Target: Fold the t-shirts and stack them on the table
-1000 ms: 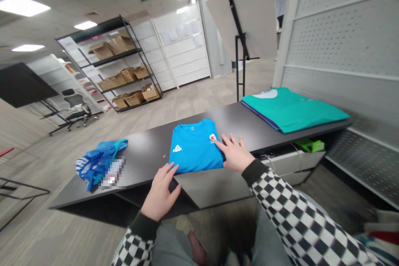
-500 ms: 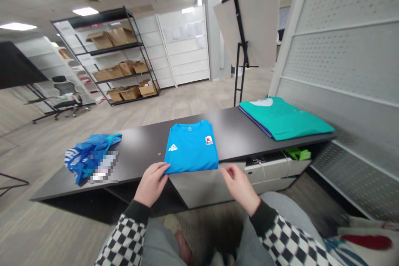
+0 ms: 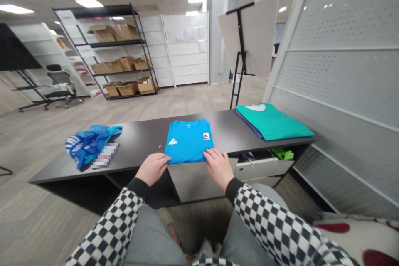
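A folded blue T-shirt (image 3: 188, 143) lies face up near the front edge of the dark table, its collar pointing away from me. White "PEAK" lettering and a small badge with a red star mark its front. My left hand (image 3: 153, 168) pinches its near left corner between thumb and fingers. At the near right corner, the fingers of my right hand (image 3: 219, 166) are closed over the hem; that thumb is hidden. A crumpled blue garment (image 3: 90, 143) sits to the left, beside a blurred-out packet (image 3: 106, 156). Folded green shirts (image 3: 276, 122) are stacked at the right.
The dark table (image 3: 140, 141) has white drawers (image 3: 258, 170) below, with a phone (image 3: 248, 156) and a bright green item (image 3: 283, 154) on the open shelf. A perforated panel (image 3: 336, 87) borders the right side. Behind stand an easel board (image 3: 249, 33) and a rack of cardboard boxes (image 3: 120, 66).
My right hand has moved left from beside the T-shirt onto its near right corner. My left hand stays at the left corner. The view has shifted slightly.
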Motion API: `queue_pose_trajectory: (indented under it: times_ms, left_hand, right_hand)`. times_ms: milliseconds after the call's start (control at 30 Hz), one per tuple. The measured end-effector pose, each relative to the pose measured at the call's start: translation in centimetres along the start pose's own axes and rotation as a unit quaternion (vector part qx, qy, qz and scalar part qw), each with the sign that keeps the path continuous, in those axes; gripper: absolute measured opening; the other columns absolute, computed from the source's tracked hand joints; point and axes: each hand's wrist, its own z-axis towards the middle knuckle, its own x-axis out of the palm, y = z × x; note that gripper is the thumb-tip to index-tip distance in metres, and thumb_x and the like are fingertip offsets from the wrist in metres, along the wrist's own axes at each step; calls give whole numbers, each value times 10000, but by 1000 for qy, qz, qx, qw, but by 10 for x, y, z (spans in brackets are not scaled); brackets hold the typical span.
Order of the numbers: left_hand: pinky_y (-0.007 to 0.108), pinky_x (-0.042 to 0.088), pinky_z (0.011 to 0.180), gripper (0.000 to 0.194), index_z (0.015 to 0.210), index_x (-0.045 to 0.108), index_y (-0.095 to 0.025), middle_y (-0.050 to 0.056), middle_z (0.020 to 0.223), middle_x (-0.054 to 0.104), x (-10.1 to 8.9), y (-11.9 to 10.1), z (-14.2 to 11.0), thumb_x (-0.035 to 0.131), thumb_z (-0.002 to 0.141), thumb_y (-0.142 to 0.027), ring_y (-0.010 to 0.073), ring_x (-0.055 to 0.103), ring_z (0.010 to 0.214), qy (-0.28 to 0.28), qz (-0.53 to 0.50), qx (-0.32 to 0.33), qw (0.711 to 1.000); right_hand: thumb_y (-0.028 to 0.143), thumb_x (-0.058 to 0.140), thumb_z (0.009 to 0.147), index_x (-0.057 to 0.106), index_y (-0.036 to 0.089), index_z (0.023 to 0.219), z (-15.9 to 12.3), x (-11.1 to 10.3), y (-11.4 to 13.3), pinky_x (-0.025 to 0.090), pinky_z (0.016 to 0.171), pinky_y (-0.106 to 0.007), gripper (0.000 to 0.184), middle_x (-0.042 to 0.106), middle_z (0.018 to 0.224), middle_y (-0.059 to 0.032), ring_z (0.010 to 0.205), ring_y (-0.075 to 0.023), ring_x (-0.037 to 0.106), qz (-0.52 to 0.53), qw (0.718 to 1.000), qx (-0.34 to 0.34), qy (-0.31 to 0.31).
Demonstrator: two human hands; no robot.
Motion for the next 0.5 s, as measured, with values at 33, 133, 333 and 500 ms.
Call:
queue_pose_trajectory:
  times_ms: [33,133,333,500]
  left_hand:
    - [497,625,1032,326,1224,853,-221,143,1118,828,-3,0,1,564,1075,-215,313,781,1086,5,-1,-1,1000]
    - [472,616,1002,321,1163,852,-219,135,1056,824,-17,-3,7,542,1101,-272,303,776,1027,4,-8,13,1000]
    - [463,601,1013,370,1138,824,-239,102,1117,838,-89,-37,37,522,1133,-454,311,757,1063,-34,-82,35,995]
    - [385,621,891,389,1026,795,-247,64,1030,800,-161,-92,67,590,1090,-572,275,731,959,-71,-177,-13,982]
  right_hand:
    - [196,553,1119,733,236,1485,3,-5,-4,414,1167,-521,410,715,1584,-162,1508,-336,611,6,1000,-8,4]
    - [212,556,1129,792,234,1379,9,-30,-19,409,1157,-495,344,806,1440,-145,1401,-293,701,46,998,-31,4]
    - [185,463,1150,747,223,1442,21,-123,-41,391,1253,-510,409,819,1422,-123,1294,-249,769,77,993,-85,-3]
    - [324,581,1147,809,259,1249,20,-227,-41,542,1168,-481,259,870,1175,-80,1128,-279,779,54,996,-61,-36]
